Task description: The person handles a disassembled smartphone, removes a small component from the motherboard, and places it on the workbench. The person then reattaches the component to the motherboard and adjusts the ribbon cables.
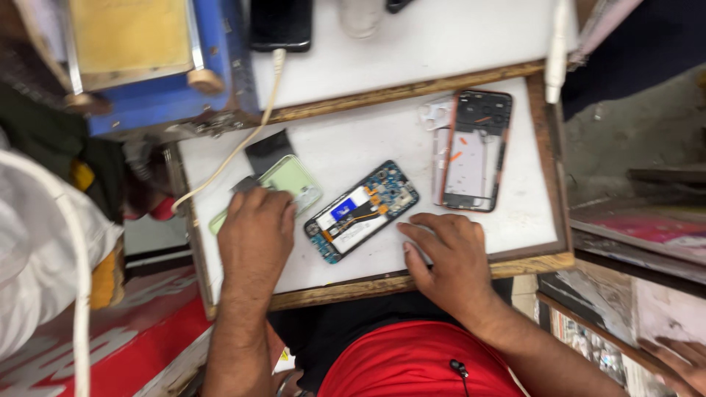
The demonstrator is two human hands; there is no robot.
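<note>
On the white work board [515, 213], the left hand's [256, 234] fingers press flat on a pale green phone back cover [294, 182], pinning it rather than gripping. The right hand [447, 254] rests with fingers spread and released, fingertips just beside the opened phone [362, 210], whose circuit board faces up for access. An orange-rimmed phone frame [474, 151] lies apart, farther back. A white cable [243, 143] trails past the cover.

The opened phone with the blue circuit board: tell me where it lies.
In the head view, the opened phone lies mid-tray between the left hand and right hand, left of the orange-rimmed back cover.
</note>
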